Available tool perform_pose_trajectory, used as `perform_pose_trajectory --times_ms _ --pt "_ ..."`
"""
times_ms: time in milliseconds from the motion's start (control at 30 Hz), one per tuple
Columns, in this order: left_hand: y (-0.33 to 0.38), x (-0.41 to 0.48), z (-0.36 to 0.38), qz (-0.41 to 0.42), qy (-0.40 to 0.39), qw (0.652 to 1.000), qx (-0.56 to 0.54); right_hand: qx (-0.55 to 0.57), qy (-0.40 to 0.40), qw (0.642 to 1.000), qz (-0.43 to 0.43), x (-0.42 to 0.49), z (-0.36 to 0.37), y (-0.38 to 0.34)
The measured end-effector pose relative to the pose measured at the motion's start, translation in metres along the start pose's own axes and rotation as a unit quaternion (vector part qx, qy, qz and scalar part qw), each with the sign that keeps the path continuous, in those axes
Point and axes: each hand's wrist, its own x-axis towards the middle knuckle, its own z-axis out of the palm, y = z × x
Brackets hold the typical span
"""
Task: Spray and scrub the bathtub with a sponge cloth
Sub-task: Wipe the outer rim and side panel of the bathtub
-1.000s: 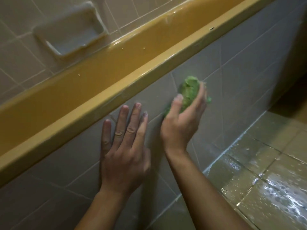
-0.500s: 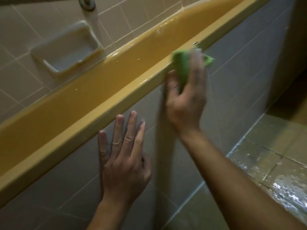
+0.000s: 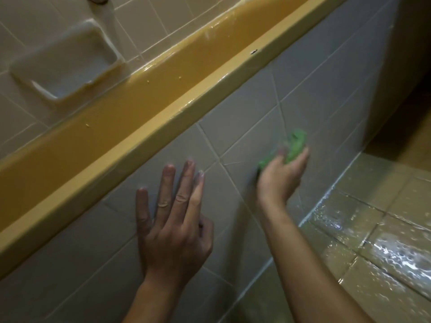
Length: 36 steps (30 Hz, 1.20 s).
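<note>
Since half a second ago, I see the right hand [image 3: 278, 177] has dropped from the rim of the tub [image 3: 163, 106] down onto the panel [image 3: 245, 127] below it, taking the sponge [image 3: 295, 145] along. The left hand [image 3: 173, 226] has stayed put, flat on the same panel with fingers straight and slightly spread, holding nothing.

The sponge is a bright green, crumpled wad, blurred by motion. The right fingers curl over it and press it against the grey tiles, near the foot of the panel.

The tub's rim is glossy mustard yellow, long and straight, dotted with droplets and carrying one small dark chip [image 3: 253, 52]. The panel's tiles are matt grey with pale grout lines.

In the beige tiled wall [image 3: 163, 17] behind sits a recessed ceramic soap dish [image 3: 67, 64], rounded at the corners, with a wet gleam in its hollow. At right the tiled floor [image 3: 384, 248] shines with pooled water.
</note>
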Motion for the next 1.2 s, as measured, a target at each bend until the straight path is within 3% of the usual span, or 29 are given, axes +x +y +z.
perform_pose_trajectory --times_ms 100,167,233,300,367,433,500,533,600,667,700,767,867,933,967,1033,1200 --pt "0.002 0.0 0.006 -0.004 0.016 1.0 0.01 0.026 -0.087 0.95 -0.298 -0.047 0.002 -0.027" --pt "0.003 -0.001 0.008 -0.005 0.021 1.0 0.016 0.023 -0.108 0.922 -0.37 -0.055 -0.002 -0.006" --pt "0.004 -0.001 0.009 -0.003 0.016 1.0 0.025 0.004 -0.071 0.953 -0.295 -0.046 -0.007 0.039" --pt "0.005 -0.001 0.01 0.001 0.0 0.999 0.037 -0.026 -0.02 0.995 -0.092 -0.018 -0.015 0.085" --pt "0.006 -0.001 0.009 0.01 -0.018 0.999 0.042 -0.056 -0.005 0.99 0.13 0.022 -0.028 0.129" --pt "0.005 -0.002 0.008 0.017 -0.033 0.998 0.045 -0.058 0.0 0.963 0.265 0.056 -0.04 0.152" --pt "0.004 -0.003 0.007 0.02 -0.039 0.998 0.05 -0.069 -0.003 0.966 0.25 0.058 -0.037 0.146" --pt "0.004 -0.003 0.007 0.019 -0.041 0.998 0.053 -0.074 -0.005 0.979 0.19 0.045 -0.032 0.133" --pt "0.006 -0.001 0.007 0.023 -0.045 0.997 0.053 -0.042 -0.016 0.999 -0.013 -0.001 -0.022 0.097" --pt "0.006 0.001 0.007 0.031 -0.05 0.997 0.048 -0.006 -0.047 0.984 -0.173 -0.043 -0.015 0.074" --pt "0.006 0.001 0.006 0.037 -0.054 0.997 0.044 0.001 -0.052 0.976 -0.213 -0.053 -0.013 0.072" --pt "0.004 0.0 0.004 0.046 -0.06 0.997 0.034 -0.001 -0.039 0.982 -0.185 -0.046 -0.013 0.088" --pt "-0.006 -0.002 -0.003 0.066 -0.071 0.995 0.011 -0.07 -0.011 0.997 0.042 0.006 -0.031 0.139" --pt "-0.012 -0.005 -0.009 0.079 -0.083 0.993 -0.007 -0.076 -0.032 0.974 0.21 0.037 -0.049 0.163" --pt "-0.015 -0.008 -0.012 0.081 -0.089 0.993 -0.015 -0.069 -0.04 0.966 0.245 0.043 -0.055 0.167" --pt "-0.019 -0.012 -0.016 0.079 -0.094 0.992 -0.029 -0.075 -0.051 0.966 0.242 0.033 -0.058 0.165" --pt "-0.02 -0.015 -0.015 0.074 -0.09 0.992 -0.042 -0.063 -0.017 0.99 0.124 -0.067 -0.039 0.143"
